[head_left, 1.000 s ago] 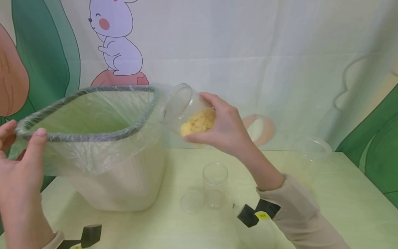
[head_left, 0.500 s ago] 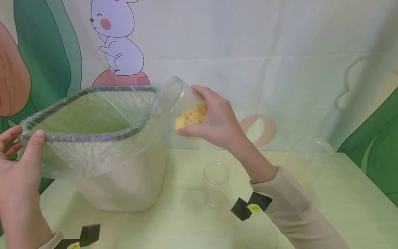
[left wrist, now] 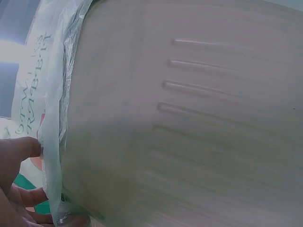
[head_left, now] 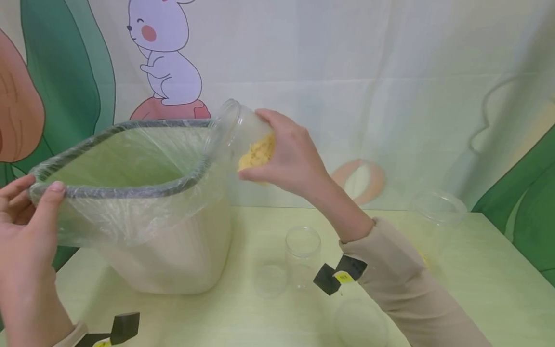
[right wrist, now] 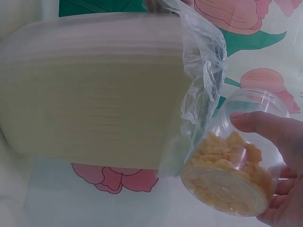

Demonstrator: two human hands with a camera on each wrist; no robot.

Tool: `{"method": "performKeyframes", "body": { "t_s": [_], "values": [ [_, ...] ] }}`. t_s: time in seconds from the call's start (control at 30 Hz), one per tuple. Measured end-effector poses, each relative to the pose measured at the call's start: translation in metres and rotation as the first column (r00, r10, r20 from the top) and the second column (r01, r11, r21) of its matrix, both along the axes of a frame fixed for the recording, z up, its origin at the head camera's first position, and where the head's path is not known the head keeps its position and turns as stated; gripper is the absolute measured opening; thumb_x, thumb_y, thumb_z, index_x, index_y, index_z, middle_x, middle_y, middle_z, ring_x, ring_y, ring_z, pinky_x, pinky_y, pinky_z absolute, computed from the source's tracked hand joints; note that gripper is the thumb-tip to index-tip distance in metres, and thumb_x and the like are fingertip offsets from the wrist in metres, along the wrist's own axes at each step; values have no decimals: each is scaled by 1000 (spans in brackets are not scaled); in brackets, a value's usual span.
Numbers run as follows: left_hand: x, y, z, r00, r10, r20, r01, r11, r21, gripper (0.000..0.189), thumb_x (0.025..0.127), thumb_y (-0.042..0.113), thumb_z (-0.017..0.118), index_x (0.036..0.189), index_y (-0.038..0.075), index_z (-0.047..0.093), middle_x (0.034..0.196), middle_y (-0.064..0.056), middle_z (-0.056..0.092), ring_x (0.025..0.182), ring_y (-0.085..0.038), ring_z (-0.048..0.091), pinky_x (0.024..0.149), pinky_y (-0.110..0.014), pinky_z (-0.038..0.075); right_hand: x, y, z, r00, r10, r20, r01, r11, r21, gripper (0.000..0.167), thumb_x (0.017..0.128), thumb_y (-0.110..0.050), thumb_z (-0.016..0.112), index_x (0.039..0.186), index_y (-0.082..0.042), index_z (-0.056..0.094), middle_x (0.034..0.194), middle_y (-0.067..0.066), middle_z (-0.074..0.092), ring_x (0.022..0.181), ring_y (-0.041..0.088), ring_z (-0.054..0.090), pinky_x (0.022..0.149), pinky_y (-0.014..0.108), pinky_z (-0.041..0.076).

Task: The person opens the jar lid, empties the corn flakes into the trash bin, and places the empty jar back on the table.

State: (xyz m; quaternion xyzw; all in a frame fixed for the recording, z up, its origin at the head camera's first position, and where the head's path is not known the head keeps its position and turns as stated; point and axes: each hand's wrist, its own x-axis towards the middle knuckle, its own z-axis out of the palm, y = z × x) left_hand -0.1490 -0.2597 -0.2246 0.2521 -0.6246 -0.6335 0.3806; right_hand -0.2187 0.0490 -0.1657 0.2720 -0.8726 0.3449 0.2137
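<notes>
A pale trash bin (head_left: 173, 260) lined with a clear plastic bag (head_left: 130, 217) stands on the table at the left, its dark rim upward. My left hand (head_left: 32, 226) holds the bin's near left corner, thumb and fingertips at the bagged rim. My right hand (head_left: 290, 159) grips a clear plastic jar (head_left: 236, 127) round its lower body. That jar tilts with its mouth toward the bin, overlapping the right rim in the head view. Yellow crumbly chunks (right wrist: 232, 158) lie inside toward its base, seen through the wall in the right wrist view.
A smaller clear jar (head_left: 302, 253) stands mid-table, with a clear round lid (head_left: 270, 281) beside it. Another round clear lid (head_left: 361, 323) lies near the front. A larger clear jar (head_left: 438, 212) stands at the right, partly behind the right sleeve. A printed cloth (head_left: 295, 72) hangs behind.
My right hand has carried the tilted jar left and slightly up, from beside the bin to its right rim. The chunks stay in the jar. My left hand keeps its place at the corner.
</notes>
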Motion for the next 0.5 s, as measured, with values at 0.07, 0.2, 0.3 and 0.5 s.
{"method": "performKeyframes", "body": {
  "t_s": [0.07,0.2,0.3,0.5],
  "values": [
    [0,0,1,1000,-9,11,8,1000,14,42,82,28,67,121,28,52,106,14,47,88,2,44,83,-17,31,-1,-3,2,1000,-9,0,9,1000,20,89,59,-27,84,134,-6,41,131,4,49,103,17,50,85,29,44],
    [1,1,3,999,-12,43,10,999,39,44,81,29,67,122,30,51,109,15,46,91,2,43,86,-18,31,-4,-9,7,1000,-24,-12,25,998,64,89,60,-29,83,135,-8,40,133,3,47,108,17,49,89,28,43],
    [2,2,3,999,-5,54,4,1000,29,44,81,30,67,122,30,50,110,15,45,92,2,43,87,-18,31,-6,-14,10,999,-26,-36,29,995,91,89,60,-30,83,135,-7,41,133,3,47,114,18,47,94,28,40],
    [4,4,5,999,-6,52,4,999,42,45,81,29,68,122,31,50,113,14,45,95,2,43,89,-19,30,-9,-22,16,996,-15,-85,26,990,135,89,61,-30,82,135,-5,39,133,5,47,114,19,47,94,29,40]
  ]
}}
